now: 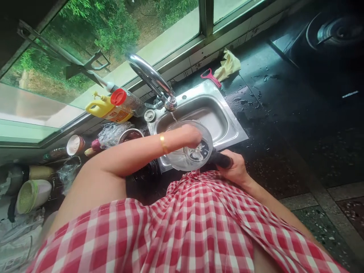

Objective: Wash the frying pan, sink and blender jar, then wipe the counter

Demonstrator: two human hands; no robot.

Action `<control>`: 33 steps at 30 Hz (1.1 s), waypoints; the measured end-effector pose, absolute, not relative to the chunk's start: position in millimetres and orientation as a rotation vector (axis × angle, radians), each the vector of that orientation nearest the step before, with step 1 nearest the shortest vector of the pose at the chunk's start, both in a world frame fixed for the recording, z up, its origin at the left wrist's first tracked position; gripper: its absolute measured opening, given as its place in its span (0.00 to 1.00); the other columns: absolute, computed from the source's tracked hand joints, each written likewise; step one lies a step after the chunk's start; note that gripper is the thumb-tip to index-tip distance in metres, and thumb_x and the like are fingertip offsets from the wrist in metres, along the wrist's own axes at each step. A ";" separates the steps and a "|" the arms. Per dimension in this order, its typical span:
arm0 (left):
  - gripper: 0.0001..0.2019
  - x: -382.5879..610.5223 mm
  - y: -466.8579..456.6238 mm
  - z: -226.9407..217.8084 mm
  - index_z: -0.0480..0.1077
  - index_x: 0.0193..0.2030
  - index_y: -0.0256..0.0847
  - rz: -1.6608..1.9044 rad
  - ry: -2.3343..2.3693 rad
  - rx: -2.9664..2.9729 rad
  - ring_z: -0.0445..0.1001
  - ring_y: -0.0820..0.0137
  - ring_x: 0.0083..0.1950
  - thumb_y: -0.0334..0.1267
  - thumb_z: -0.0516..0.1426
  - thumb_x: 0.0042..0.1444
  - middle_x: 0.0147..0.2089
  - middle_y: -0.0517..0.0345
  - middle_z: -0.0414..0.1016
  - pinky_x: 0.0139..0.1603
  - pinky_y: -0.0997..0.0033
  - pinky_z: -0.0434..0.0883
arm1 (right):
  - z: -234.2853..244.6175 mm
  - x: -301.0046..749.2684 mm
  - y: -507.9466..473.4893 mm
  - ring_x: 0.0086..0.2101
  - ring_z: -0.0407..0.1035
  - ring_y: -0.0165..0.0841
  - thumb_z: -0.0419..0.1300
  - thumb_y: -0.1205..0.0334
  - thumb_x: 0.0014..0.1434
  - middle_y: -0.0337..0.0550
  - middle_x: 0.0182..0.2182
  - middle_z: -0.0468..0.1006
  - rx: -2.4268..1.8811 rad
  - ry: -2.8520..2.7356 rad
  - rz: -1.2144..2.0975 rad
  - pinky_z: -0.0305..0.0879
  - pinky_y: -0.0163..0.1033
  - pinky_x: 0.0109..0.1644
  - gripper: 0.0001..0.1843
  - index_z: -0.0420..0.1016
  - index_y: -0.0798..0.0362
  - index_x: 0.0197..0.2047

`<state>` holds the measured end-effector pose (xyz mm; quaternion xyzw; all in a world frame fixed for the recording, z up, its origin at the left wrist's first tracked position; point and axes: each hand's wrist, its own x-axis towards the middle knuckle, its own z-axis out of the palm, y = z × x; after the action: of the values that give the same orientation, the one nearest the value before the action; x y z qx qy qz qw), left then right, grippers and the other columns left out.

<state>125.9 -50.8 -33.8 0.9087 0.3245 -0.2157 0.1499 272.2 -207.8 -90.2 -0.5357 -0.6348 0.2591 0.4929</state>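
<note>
One clear jug (184, 163) is at the dial's centre, over the near side of the sink (214, 122). The left hand (193, 136) is inside it, too blurred to tell whether its fingers pinch anything. At four o'clock, the right hand (235, 167) wraps its fingers around the black handle (223, 160); the tap (152, 77) stands at eleven.

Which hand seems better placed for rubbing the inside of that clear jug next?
Probably the left hand: it reaches into the mouth of the clear jug. The right hand grips the black handle, seemingly steadying the jug, so it looks less free.
</note>
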 end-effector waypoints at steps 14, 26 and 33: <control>0.37 88.9 -89.8 -129.8 0.40 0.72 0.36 0.412 1.155 1.074 0.70 0.57 0.58 0.46 0.50 0.62 0.66 0.37 0.60 0.54 0.58 0.70 | 42.5 268.6 -78.7 0.23 0.68 0.33 0.64 0.64 0.43 0.41 0.21 0.75 -2.126 -2.426 0.467 0.56 0.35 0.25 0.05 0.72 0.52 0.26; 0.17 133.3 -76.3 -185.6 0.66 0.44 0.31 0.355 0.759 0.399 0.77 0.71 0.34 0.42 0.42 0.66 0.44 0.40 0.75 0.42 0.73 0.74 | 12.5 211.1 15.5 0.19 0.67 0.34 0.64 0.63 0.46 0.40 0.14 0.70 -2.748 -2.704 0.784 0.64 0.40 0.28 0.06 0.73 0.55 0.22; 0.23 126.9 -71.4 -174.1 0.59 0.60 0.32 0.390 0.738 0.404 0.78 0.70 0.39 0.45 0.44 0.66 0.54 0.38 0.72 0.45 0.71 0.73 | 23.9 218.3 4.8 0.16 0.64 0.30 0.64 0.66 0.44 0.36 0.12 0.67 -2.741 -2.546 0.727 0.59 0.36 0.22 0.04 0.72 0.54 0.23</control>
<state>126.9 -71.4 -174.1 0.1947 0.3558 0.1880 0.8945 218.3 4.8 23.9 -0.6794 -0.6310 0.1802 -0.3284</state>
